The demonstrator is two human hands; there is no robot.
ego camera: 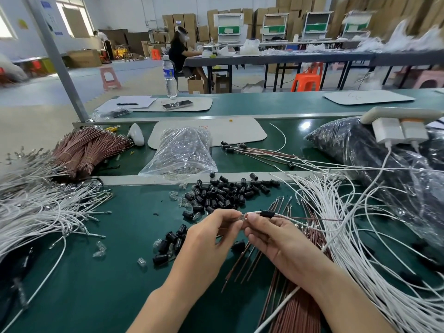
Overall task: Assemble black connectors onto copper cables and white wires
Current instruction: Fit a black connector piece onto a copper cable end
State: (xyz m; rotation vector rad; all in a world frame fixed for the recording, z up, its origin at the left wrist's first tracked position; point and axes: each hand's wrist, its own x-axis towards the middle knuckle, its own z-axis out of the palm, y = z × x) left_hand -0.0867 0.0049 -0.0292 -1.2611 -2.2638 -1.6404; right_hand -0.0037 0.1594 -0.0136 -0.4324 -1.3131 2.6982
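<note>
Half of clear part [242,216] behind fingers [227,214]

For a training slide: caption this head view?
Left hand and right hand hold wires carrying a black connector beside a pile of connectors.

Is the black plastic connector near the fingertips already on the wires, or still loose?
On: the black plastic connector is threaded on the thin white wire, which runs out of both its ends, beside the right hand.
</note>
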